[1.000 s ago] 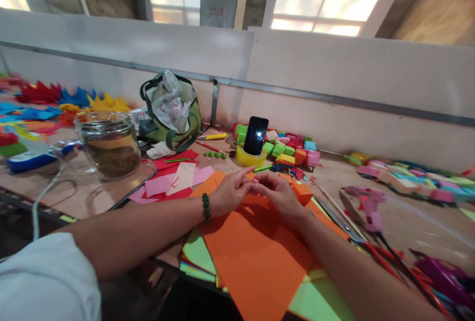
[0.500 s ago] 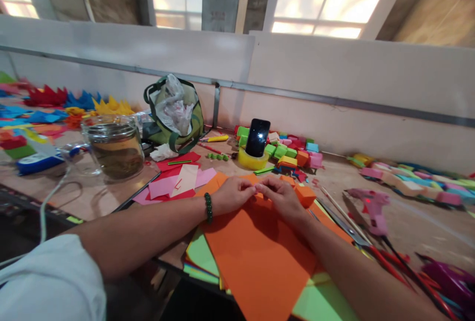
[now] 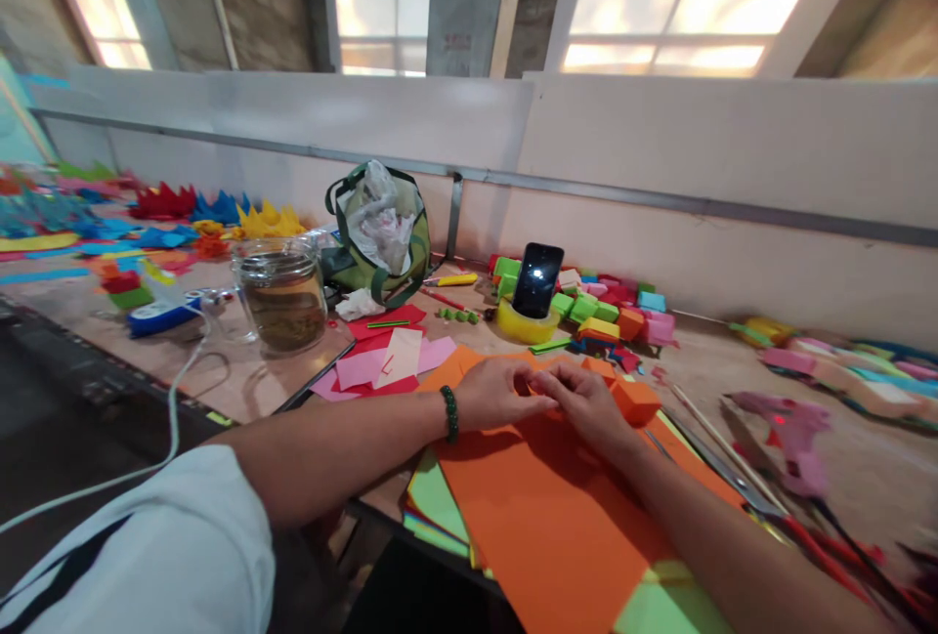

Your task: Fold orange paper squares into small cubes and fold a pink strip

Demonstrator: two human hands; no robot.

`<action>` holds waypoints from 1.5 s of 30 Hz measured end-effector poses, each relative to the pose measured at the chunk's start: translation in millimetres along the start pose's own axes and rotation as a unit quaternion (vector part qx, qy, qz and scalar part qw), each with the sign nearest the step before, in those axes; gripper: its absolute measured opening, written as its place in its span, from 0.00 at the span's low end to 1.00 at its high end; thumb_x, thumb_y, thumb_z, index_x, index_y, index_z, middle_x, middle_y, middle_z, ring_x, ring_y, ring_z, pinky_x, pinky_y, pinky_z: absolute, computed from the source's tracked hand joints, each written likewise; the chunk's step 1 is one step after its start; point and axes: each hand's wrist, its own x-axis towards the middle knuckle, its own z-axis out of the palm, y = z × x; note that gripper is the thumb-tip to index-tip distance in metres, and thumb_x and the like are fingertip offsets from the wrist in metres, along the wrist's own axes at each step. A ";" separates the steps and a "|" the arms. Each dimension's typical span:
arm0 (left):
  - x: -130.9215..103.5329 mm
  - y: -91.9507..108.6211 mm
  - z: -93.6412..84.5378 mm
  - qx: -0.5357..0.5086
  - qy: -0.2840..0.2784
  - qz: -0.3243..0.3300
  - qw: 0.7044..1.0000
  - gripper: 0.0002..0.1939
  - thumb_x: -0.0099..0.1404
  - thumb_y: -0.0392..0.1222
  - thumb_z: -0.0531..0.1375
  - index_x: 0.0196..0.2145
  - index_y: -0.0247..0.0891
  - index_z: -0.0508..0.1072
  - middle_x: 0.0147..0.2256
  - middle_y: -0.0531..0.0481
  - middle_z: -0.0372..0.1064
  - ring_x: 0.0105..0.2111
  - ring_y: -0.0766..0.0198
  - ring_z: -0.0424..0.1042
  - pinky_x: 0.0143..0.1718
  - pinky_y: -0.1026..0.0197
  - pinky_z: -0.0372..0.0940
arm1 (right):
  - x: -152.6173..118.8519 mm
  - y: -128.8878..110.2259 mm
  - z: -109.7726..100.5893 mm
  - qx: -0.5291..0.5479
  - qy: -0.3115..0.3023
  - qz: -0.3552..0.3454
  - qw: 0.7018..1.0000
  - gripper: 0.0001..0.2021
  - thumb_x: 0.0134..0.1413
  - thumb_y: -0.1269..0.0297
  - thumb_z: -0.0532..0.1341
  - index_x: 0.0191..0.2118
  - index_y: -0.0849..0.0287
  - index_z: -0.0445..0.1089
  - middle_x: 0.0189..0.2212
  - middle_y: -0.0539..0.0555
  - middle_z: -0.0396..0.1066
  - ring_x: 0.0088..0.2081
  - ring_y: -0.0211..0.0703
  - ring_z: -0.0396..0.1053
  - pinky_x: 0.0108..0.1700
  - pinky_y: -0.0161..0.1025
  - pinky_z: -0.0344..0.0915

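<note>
My left hand (image 3: 505, 394) and my right hand (image 3: 582, 401) meet over a large orange paper sheet (image 3: 564, 536), their fingertips pinched together. Whatever sits between the fingers is too small and covered to make out, though some orange shows there. Small folded orange paper boxes (image 3: 636, 401) sit just beyond my right hand. Under the orange sheet lies a stack of green and yellow paper (image 3: 440, 497). Red and pink paper pieces (image 3: 366, 367) lie to the left of my hands.
A phone (image 3: 538, 279) leans on a yellow tape roll (image 3: 526, 321), with colourful paper blocks (image 3: 586, 307) behind. A pink glue gun (image 3: 791, 434) and scissors (image 3: 762, 497) lie to the right. On the left stand a glass jug of liquid (image 3: 282, 297) and a green bag (image 3: 410, 253).
The whole view has shifted, so things appear further right and slightly lower. My hands remain together over the orange sheet; the left fingers have changed their bend a little.
</note>
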 end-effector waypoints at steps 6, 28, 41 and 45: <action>-0.9 -6.2 -0.1 0.020 -0.037 -0.050 0.998 0.14 0.57 0.46 0.57 0.25 0.33 0.75 0.19 0.55 0.65 0.22 0.69 0.61 0.21 0.68 0.51 | -3.7 -3.6 4.1 -0.027 -0.014 -0.014 0.999 0.19 0.51 0.48 0.60 0.23 0.60 0.65 0.20 0.48 0.62 0.23 0.35 0.58 0.26 0.34 0.55; -2.9 3.0 -9.3 0.217 -0.043 0.006 0.975 0.09 0.59 0.44 0.56 0.30 0.37 0.73 0.29 0.49 0.72 0.30 0.62 0.68 0.30 0.63 0.55 | -4.9 -1.5 9.1 -0.094 0.001 -0.066 0.993 0.17 0.56 0.54 0.58 0.23 0.60 0.66 0.20 0.48 0.61 0.24 0.35 0.57 0.28 0.34 0.53; 1.8 -3.7 -5.3 0.306 -0.052 0.031 0.950 0.08 0.59 0.36 0.54 0.31 0.36 0.73 0.31 0.46 0.74 0.34 0.58 0.71 0.37 0.60 0.59 | -2.4 13.5 11.0 -0.094 0.001 -0.055 0.994 0.18 0.57 0.53 0.57 0.23 0.61 0.67 0.19 0.47 0.63 0.25 0.34 0.59 0.27 0.31 0.54; 2.7 -3.8 -4.7 0.294 -0.057 0.032 0.954 0.08 0.59 0.35 0.54 0.32 0.35 0.73 0.32 0.45 0.75 0.34 0.58 0.71 0.37 0.60 0.59 | -1.0 14.1 11.3 -0.104 0.005 -0.058 0.993 0.17 0.58 0.55 0.57 0.23 0.61 0.66 0.19 0.47 0.64 0.25 0.34 0.59 0.27 0.31 0.54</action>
